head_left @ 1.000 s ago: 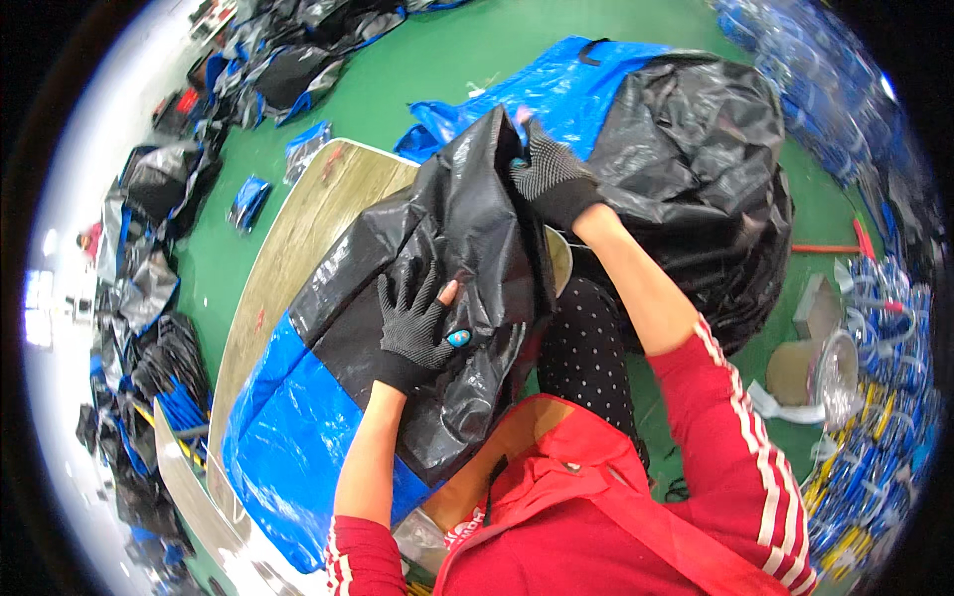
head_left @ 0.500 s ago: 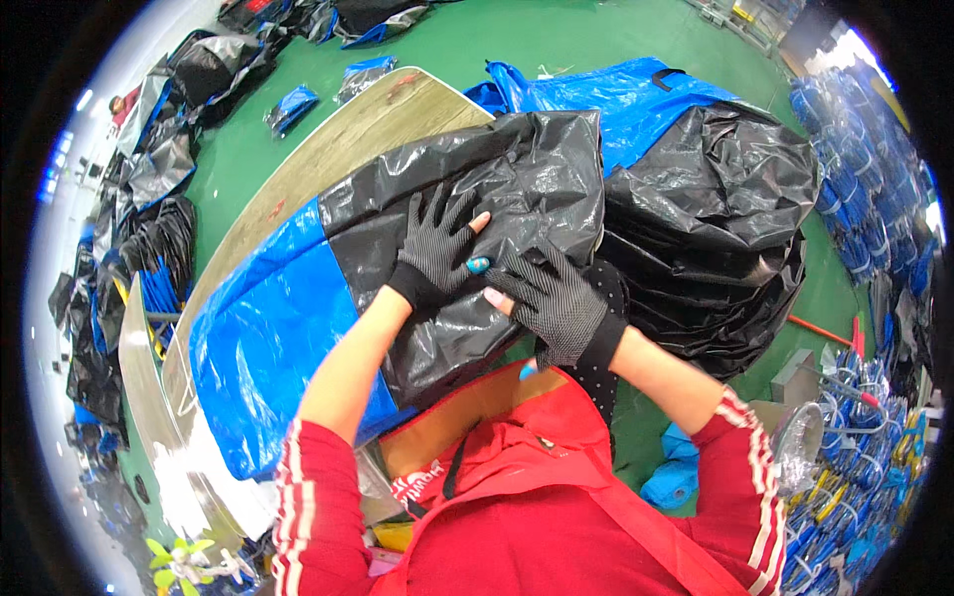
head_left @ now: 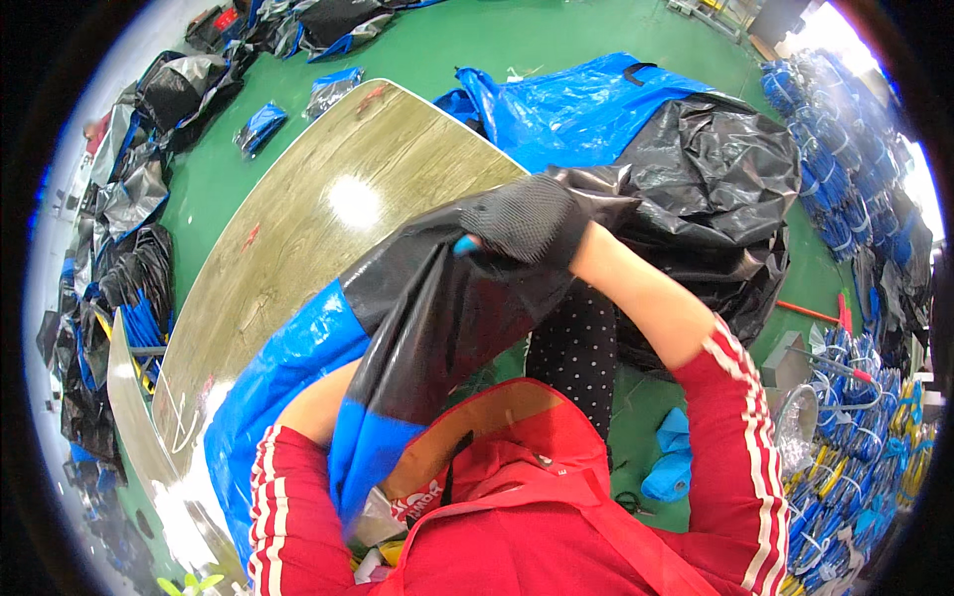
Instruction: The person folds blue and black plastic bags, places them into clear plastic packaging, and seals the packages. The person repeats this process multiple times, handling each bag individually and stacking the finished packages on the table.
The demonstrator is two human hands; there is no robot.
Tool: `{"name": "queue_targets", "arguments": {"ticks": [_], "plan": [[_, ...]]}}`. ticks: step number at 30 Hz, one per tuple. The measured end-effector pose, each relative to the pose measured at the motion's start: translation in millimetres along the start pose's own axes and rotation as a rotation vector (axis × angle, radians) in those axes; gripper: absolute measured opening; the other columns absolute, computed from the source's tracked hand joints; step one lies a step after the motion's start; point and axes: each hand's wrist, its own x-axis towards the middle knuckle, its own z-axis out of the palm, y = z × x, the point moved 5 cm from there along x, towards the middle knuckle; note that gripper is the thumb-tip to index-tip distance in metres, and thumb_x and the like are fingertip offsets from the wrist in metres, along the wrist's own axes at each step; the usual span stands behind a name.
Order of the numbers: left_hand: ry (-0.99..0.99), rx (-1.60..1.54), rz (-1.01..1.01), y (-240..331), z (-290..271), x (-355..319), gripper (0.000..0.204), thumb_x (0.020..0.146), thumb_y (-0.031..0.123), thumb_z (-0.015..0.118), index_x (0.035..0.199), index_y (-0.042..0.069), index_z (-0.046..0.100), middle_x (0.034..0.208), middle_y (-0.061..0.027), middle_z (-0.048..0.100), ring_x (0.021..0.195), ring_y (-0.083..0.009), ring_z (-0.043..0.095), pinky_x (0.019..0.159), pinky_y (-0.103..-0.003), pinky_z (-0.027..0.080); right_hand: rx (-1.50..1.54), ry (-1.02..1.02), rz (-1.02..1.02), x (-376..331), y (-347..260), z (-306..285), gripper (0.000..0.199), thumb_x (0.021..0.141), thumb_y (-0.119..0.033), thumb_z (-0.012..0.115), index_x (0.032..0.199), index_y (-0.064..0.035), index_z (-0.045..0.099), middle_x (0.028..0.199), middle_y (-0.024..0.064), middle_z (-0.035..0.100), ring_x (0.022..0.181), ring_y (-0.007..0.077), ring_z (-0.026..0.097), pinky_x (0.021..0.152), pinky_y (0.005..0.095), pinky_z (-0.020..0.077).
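Note:
A glossy black and blue tarpaulin piece point(head_left: 427, 328) lies partly on a wood-grain tabletop point(head_left: 308, 169), its near side lifted and draped towards me. My right hand point(head_left: 527, 219), in a dark grey knit glove with bare fingertips, is closed on the black part near its far edge. One blue-tipped finger shows. My left forearm point(head_left: 323, 402) reaches beneath the draped fold beside the blue part. The tarpaulin hides my left hand, so its fingers cannot be seen.
A large heap of black and blue tarpaulin point(head_left: 706, 189) stands right of the table. Bundles of blue strips point(head_left: 845, 437) are stacked at the far right. Packed blue bundles point(head_left: 260, 129) lie on the green floor, near a row of dark tarpaulins point(head_left: 149, 189) at left.
Both gloved hands lay spread on the flattened tarpaulin. My right hand has since gripped it and pulled it nearer, baring more tabletop. My left hand has gone under the fold.

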Motion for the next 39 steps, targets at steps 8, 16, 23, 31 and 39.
{"name": "queue_targets", "arguments": {"ticks": [8, 16, 23, 31, 39], "plan": [[-0.038, 0.018, -0.399, -34.1, -20.5, -127.8, 0.033, 0.094, 0.028, 0.055, 0.121, 0.010, 0.055, 0.122, -0.0092, 0.056, 0.111, -0.0278, 0.049, 0.093, -0.040, 0.042, 0.008, -0.338, -0.009, 32.8, 39.6, 129.4, 0.035, 0.091, -0.049, 0.050, 0.088, -0.0173, 0.065, 0.078, 0.0145, 0.065, 0.068, 0.0352, 0.066, 0.059, 0.0506, 0.0498], [-0.043, 0.065, -0.628, -33.2, -72.5, -281.5, 0.028, 0.094, 0.030, 0.057, 0.112, 0.009, 0.057, 0.112, -0.0065, 0.058, 0.100, -0.0218, 0.050, 0.085, -0.037, 0.043, 0.172, -0.060, 0.189, 26.5, 53.2, 104.7, 0.030, 0.089, -0.038, 0.059, 0.096, -0.0113, 0.071, 0.085, 0.0176, 0.068, 0.080, 0.0379, 0.066, 0.070, 0.0453, 0.0508], [0.397, -0.039, -1.236, 12.7, -116.7, -470.8, 0.025, 0.095, 0.031, 0.059, 0.105, 0.008, 0.059, 0.103, -0.0041, 0.059, 0.090, -0.0165, 0.051, 0.078, -0.033, 0.044, 0.030, -0.261, 0.322, 27.4, 71.4, 124.5, 0.043, 0.091, -0.051, 0.054, 0.101, -0.0139, 0.073, 0.093, 0.0169, 0.070, 0.086, 0.0371, 0.067, 0.074, 0.0445, 0.0517], [1.453, -0.501, -1.265, 18.3, -117.0, -540.1, 0.022, 0.092, 0.025, 0.064, 0.091, 0.003, 0.061, 0.079, -0.0011, 0.058, 0.068, -0.0115, 0.049, 0.064, -0.030, 0.045, -0.062, -0.262, 0.290, 23.5, 73.8, 115.0, 0.043, 0.092, -0.054, 0.049, 0.104, -0.0194, 0.072, 0.092, 0.0157, 0.070, 0.085, 0.0365, 0.067, 0.071, 0.0449, 0.0513], [0.334, 0.119, -1.616, 5.2, -39.3, -583.2, 0.053, 0.086, 0.044, 0.067, 0.112, -0.002, 0.065, 0.084, -0.0226, 0.068, 0.079, -0.0397, 0.064, 0.071, -0.044, 0.050, -0.143, -0.195, 0.162, 2.8, 53.6, 104.5, 0.045, 0.093, -0.052, 0.050, 0.088, -0.0121, 0.071, 0.078, 0.0165, 0.068, 0.071, 0.0363, 0.066, 0.063, 0.0457, 0.0502]]}}
